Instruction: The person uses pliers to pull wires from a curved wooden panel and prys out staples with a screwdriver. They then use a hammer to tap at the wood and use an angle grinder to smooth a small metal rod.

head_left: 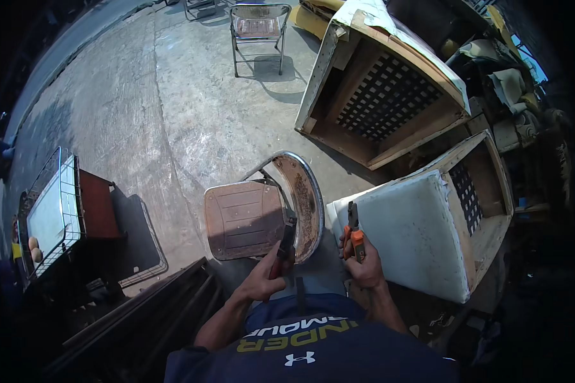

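Note:
In my left hand [267, 279] is a dark-headed hand tool with a red handle [283, 250]; its exact kind is hard to make out. My right hand [365, 267] grips a pair of pliers [354, 231] by orange-and-black handles, jaws pointing away from me. Both hands are closed, held apart in front of my body. Just beyond them stands a metal-framed chair with a worn brown seat [246, 217] and a curved, rusty-looking backrest [303, 198]. The left tool overlaps the chair's near right side in view. To the right of the pliers lies a whitish upholstered furniture frame [402, 233].
A larger wooden furniture frame with dark woven webbing [390, 96] lies at the far right. Another folding chair [258, 35] stands farther back. At left is a red-sided stand with a wire rack [96, 198]. Dark metal bars [153, 313] lie at lower left on concrete.

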Demonstrator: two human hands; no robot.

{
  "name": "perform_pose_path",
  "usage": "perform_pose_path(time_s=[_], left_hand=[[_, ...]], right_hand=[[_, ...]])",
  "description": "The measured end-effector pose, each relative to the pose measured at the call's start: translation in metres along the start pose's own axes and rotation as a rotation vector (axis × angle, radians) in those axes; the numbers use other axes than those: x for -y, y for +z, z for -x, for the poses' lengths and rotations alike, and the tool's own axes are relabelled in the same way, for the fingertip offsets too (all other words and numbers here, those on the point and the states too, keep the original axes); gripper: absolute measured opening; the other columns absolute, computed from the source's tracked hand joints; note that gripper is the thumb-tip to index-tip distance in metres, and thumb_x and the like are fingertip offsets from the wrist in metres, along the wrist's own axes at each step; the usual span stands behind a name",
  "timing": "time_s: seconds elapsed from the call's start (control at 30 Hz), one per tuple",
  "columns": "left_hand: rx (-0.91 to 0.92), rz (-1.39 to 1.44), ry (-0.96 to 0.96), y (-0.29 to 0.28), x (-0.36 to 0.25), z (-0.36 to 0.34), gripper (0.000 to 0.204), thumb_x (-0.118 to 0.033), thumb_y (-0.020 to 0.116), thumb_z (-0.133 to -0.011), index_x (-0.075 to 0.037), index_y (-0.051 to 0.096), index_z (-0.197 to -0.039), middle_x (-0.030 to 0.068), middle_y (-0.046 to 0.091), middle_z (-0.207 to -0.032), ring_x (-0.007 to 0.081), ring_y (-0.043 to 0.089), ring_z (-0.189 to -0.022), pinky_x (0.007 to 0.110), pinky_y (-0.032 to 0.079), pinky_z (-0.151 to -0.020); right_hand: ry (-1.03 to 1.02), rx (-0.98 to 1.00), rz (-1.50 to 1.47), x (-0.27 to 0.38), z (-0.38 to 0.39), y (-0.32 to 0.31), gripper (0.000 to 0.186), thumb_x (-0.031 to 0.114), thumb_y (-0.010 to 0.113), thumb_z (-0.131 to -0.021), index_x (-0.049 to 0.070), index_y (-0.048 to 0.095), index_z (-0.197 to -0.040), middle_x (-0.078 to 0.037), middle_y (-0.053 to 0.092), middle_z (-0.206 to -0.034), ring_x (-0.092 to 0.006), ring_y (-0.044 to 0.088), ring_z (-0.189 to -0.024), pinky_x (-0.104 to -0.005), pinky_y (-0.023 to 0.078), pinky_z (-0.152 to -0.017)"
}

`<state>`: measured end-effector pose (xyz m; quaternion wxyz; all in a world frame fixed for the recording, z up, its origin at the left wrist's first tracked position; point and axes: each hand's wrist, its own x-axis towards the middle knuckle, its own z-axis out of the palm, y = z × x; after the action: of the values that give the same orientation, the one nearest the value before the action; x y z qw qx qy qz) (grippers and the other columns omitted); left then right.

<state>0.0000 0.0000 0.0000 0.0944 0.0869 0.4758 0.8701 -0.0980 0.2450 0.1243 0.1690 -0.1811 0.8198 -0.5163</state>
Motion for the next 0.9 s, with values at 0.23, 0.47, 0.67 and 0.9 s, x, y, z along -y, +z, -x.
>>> perform_pose_path(time_s=[0.23, 0.47, 0.67, 0.9], left_hand=[[0.313, -0.052, -0.215, 0.068, -0.059, 0.11, 0.035, -0.009, 0.059, -0.063, -0.01, 0.043, -0.094, 0.0014, 0.038, -0.092, 0.0154, 0.039, -0.086, 0.03, 0.034, -0.075], [0.646, 0.42, -0.516, 0.131, -0.037, 0.095, 0.046, -0.014, 0.068, -0.062, -0.009, 0.044, -0.101, 0.0053, 0.041, -0.092, 0.019, 0.043, -0.085, 0.035, 0.038, -0.074], [0.762, 0.782, -0.808, 0.171, 0.013, 0.076, 0.046, -0.015, 0.072, -0.061, -0.007, 0.047, -0.098, 0.0038, 0.037, -0.086, 0.0191, 0.041, -0.077, 0.035, 0.033, -0.067], [0.854, 0.719, -0.992, 0.203, 0.042, 0.057, 0.049, -0.011, 0.069, -0.058, -0.008, 0.045, -0.1, 0.0042, 0.038, -0.086, 0.0189, 0.038, -0.076, 0.036, 0.032, -0.068]], right_hand=[[0.157, -0.284, -0.192, 0.014, 0.224, 0.078, 0.028, -0.006, 0.054, -0.077, -0.001, 0.058, -0.105, -0.006, 0.059, -0.098, -0.0128, 0.058, -0.083, -0.0275, 0.05, -0.08], [0.311, -0.774, -0.409, 0.032, 0.338, 0.088, 0.029, -0.007, 0.055, -0.079, 0.001, 0.057, -0.107, -0.008, 0.059, -0.107, -0.0156, 0.06, -0.089, -0.0306, 0.051, -0.084], [0.448, -0.856, -0.211, 0.015, 0.404, 0.094, 0.047, -0.005, 0.056, -0.079, 0.0, 0.057, -0.126, -0.007, 0.059, -0.107, -0.0151, 0.06, -0.093, -0.0314, 0.05, -0.085], [0.673, -0.936, -0.128, 0.026, 0.437, 0.094, 0.046, -0.007, 0.056, -0.079, -0.001, 0.056, -0.125, -0.007, 0.06, -0.107, -0.0149, 0.06, -0.093, -0.0304, 0.049, -0.087]])
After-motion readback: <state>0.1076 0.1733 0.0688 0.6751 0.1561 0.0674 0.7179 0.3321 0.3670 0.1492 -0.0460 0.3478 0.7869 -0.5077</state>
